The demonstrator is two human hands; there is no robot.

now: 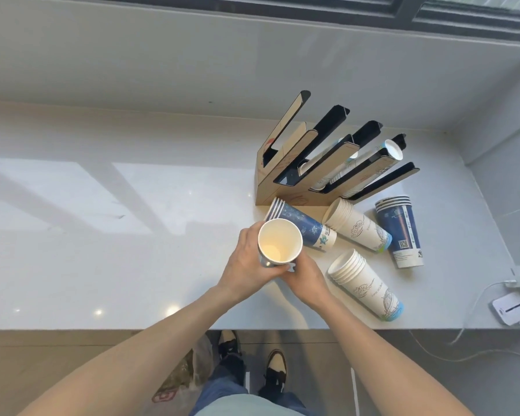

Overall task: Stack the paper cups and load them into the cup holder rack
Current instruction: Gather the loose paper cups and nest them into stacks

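White counter (117,250) | left hand (248,262) and right hand (308,279) wrap fingers around upright paper cup (279,241) | four cup stacks (363,283) lie beyond | rack (327,163) behind, partly loaded

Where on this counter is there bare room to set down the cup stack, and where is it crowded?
Free: the wide stretch of counter left of the rack and both hands, back to the wall. Also a narrow strip along the front edge below the lying stacks. Crowded: right of the held cup, where four stacks lie close together before the rack.
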